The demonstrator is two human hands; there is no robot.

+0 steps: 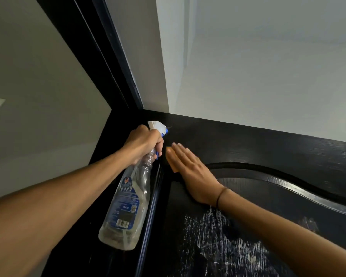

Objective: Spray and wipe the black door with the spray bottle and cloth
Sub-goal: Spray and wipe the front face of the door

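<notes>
The left hand [142,143] has its grip closed round the neck of the clear plastic spray bottle [126,200], nozzle aimed at the top left corner of the black door [248,144]. The right hand [190,172] lies flat and open there — a tan cloth [171,158] seems to sit under its fingers. White streaky residue lower on the glossy, arched panel suggests spraying is underway and most wiping remains.

Bare forearms; a thin dark band [221,194] circles the right wrist.
</notes>
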